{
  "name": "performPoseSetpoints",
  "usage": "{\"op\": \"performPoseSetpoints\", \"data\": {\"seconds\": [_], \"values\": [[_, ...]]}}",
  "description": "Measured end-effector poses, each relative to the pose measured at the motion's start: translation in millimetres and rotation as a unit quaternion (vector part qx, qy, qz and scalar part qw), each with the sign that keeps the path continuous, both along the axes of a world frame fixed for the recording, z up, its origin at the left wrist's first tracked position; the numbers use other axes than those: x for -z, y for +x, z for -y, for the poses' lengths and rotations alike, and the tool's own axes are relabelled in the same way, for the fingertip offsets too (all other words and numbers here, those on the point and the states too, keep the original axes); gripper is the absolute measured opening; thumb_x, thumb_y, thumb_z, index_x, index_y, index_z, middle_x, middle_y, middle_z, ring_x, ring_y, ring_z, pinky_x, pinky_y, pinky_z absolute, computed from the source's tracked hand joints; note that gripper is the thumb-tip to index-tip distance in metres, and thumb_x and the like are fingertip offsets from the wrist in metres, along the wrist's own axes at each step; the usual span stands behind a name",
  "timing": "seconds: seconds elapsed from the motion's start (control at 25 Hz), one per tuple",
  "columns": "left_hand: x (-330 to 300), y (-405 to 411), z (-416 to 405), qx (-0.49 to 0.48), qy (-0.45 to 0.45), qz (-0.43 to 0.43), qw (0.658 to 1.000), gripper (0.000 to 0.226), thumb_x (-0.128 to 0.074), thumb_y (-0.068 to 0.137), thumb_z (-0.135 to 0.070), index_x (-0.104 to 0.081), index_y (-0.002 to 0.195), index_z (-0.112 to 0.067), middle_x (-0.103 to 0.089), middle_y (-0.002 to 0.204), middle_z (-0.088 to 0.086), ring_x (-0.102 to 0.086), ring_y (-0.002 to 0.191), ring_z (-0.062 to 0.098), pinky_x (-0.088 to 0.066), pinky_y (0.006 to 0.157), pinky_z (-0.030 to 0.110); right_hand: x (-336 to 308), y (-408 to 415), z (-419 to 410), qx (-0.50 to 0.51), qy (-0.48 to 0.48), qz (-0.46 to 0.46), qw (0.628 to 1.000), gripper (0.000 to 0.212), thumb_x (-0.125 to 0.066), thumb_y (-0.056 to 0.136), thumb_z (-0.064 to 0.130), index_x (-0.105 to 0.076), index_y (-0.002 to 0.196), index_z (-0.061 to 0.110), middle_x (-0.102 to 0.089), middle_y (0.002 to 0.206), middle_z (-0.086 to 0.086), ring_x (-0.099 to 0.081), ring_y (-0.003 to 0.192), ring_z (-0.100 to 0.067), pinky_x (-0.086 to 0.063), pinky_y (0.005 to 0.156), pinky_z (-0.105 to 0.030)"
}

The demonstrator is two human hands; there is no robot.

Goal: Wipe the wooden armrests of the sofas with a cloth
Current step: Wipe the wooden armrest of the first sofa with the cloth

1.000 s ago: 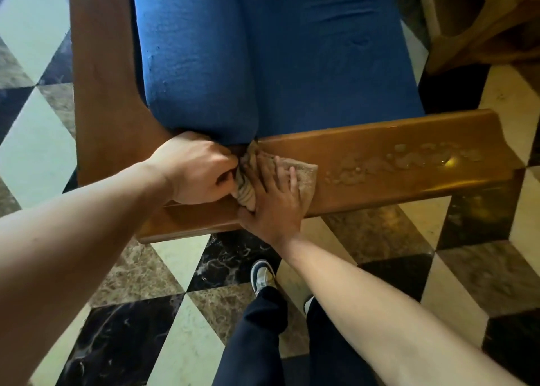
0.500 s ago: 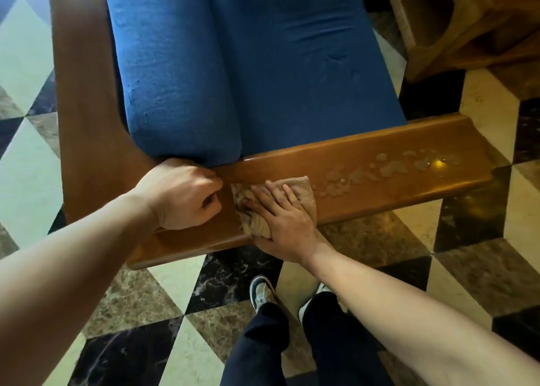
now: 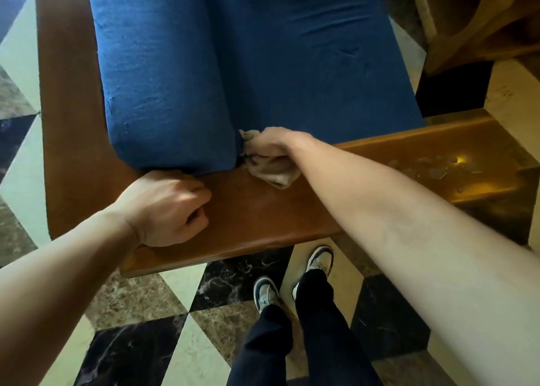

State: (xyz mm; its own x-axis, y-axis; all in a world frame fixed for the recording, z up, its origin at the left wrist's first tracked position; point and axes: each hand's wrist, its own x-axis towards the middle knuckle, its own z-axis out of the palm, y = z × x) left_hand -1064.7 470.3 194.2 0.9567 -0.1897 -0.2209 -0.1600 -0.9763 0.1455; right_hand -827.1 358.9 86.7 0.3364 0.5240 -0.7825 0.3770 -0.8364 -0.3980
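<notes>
A brown wooden armrest runs across the head view, from lower left to the right edge. My right hand presses a crumpled beige cloth onto the armrest's inner edge, where it meets the blue back cushion and the blue seat cushion. My left hand rests on the armrest to the left as a closed fist, against the bottom of the back cushion, with nothing seen in it. Wet droplets shine on the armrest's right end.
The sofa's wooden back frame rises along the left. Another piece of wooden furniture stands at the top right. A checkered marble floor lies below, with my two shoes close to the armrest.
My right hand has slid the cloth from the armrest's middle up to its inner edge, against the cushions. My left fist stayed in place. The view moved closer.
</notes>
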Motion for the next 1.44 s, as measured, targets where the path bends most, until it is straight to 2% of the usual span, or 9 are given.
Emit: {"op": "performPoseSetpoints", "data": {"seconds": [0.2,0.32,0.44,0.6,0.88,1.08,1.2,1.28,1.44], "values": [[-3,0,3,0.0,0.008,-0.01,1.0,0.026,-0.047,0.081,-0.036,-0.056,0.066,-0.016,-0.059,0.067,0.0,-0.057,0.062,0.031,-0.045,0.052,0.032,-10,42,35,0.03,-0.017,-0.096,0.995,0.025,-0.057,0.094,0.048,-0.078,0.09,0.035,-0.077,0.081,0.015,-0.071,0.075,-0.005,-0.044,0.065,-0.025],[-7,0,4,-0.001,0.016,-0.029,0.999,0.026,-0.046,0.08,-0.036,-0.056,0.067,-0.016,-0.059,0.067,0.001,-0.057,0.063,0.031,-0.045,0.053,0.033,-18,35,69,-0.022,0.004,0.123,0.992,0.051,-0.049,0.081,0.069,-0.075,0.099,0.03,-0.077,0.102,0.005,-0.068,0.091,-0.021,-0.041,0.076,-0.036],[-10,1,6,-0.003,0.025,-0.04,0.999,0.028,-0.045,0.08,-0.038,-0.057,0.066,-0.016,-0.059,0.068,0.0,-0.057,0.063,0.031,-0.046,0.054,0.033,-9,-21,100,0.012,0.134,0.287,0.948,0.05,-0.055,0.086,0.062,-0.067,0.121,0.028,-0.071,0.129,-0.005,-0.058,0.128,-0.033,-0.035,0.112,-0.051],[-11,1,7,0.008,0.043,-0.052,0.998,0.027,-0.046,0.078,-0.038,-0.057,0.065,-0.017,-0.058,0.067,0.0,-0.057,0.063,0.031,-0.042,0.055,0.033,5,-102,131,-0.022,0.174,0.294,0.939,0.088,-0.057,0.084,0.064,-0.029,0.162,0.037,-0.017,0.175,0.002,-0.003,0.162,-0.032,0.004,0.128,-0.057],[-11,0,8,0.011,0.055,-0.054,0.997,0.028,-0.047,0.08,-0.04,-0.06,0.066,-0.019,-0.057,0.068,-0.001,-0.056,0.062,0.029,-0.045,0.056,0.033,9,-108,220,-0.341,0.252,0.275,0.863,0.083,-0.051,0.092,0.065,-0.027,0.164,0.032,-0.011,0.175,-0.002,-0.001,0.162,-0.033,-0.007,0.13,-0.057],[-12,2,6,0.015,0.06,-0.066,0.996,0.025,-0.05,0.078,-0.04,-0.06,0.066,-0.021,-0.057,0.069,-0.002,-0.057,0.064,0.028,-0.046,0.056,0.034,6,-80,156,-0.4,0.254,0.24,0.847,0.078,-0.045,0.094,0.066,-0.028,0.163,0.033,-0.012,0.176,-0.001,0.005,0.162,-0.031,0.003,0.129,-0.053],[-7,-4,2,0.009,0.074,-0.082,0.994,0.029,-0.051,0.077,-0.042,-0.068,0.073,-0.02,-0.064,0.076,0.0,-0.061,0.07,0.029,-0.052,0.06,0.037,3,-61,111,-0.358,0.237,0.25,0.868,0.08,-0.04,0.091,0.068,-0.025,0.163,0.034,-0.018,0.174,-0.003,-0.004,0.161,-0.033,-0.001,0.129,-0.052],[-4,-3,-2,0.008,0.079,-0.087,0.993,0.032,-0.051,0.077,-0.043,-0.071,0.077,-0.018,-0.066,0.08,0.003,-0.063,0.073,0.031,-0.055,0.061,0.041,2,-39,94,-0.269,0.178,0.267,0.908,0.081,-0.045,0.087,0.073,-0.036,0.156,0.032,-0.042,0.161,-0.009,-0.033,0.151,-0.038,-0.018,0.124,-0.053],[0,-4,4,0.013,0.083,-0.067,0.994,0.037,-0.047,0.076,-0.038,-0.075,0.077,-0.013,-0.071,0.084,0.008,-0.066,0.077,0.032,-0.055,0.068,0.041,-9,32,96,-0.046,0.045,0.216,0.974,0.07,-0.035,0.071,0.084,-0.067,0.106,0.032,-0.073,0.114,-0.004,-0.064,0.112,-0.034,-0.037,0.088,-0.048]]}}
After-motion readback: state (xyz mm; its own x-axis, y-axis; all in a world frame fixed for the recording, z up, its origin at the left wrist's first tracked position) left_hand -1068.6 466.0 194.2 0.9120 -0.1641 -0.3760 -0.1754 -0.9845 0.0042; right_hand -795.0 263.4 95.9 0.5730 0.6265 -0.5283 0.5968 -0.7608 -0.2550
